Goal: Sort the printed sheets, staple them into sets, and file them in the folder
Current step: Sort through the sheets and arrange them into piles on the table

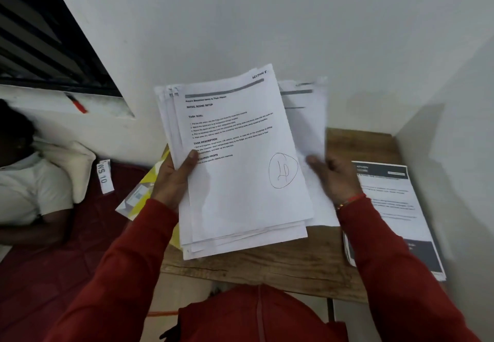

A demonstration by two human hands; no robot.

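Note:
My left hand (175, 178) grips a fanned stack of printed sheets (240, 175) by its left edge, thumb on the top page, held above the wooden table (267, 264). The top page carries printed headings, a handwritten note at its upper right and a circled pen mark. My right hand (334, 178) holds a blurred single sheet (310, 127) drawn out to the right of the stack. A yellow and white folder (141, 194) lies under my left hand at the table's left edge, mostly hidden. No stapler is in view.
A separate pile of printed pages with dark headers (395, 216) lies on the table's right side beside the wall. Left of the table a person in a white shirt (29, 189) lies on a red mattress with a pillow (72, 165). White walls close the back and right.

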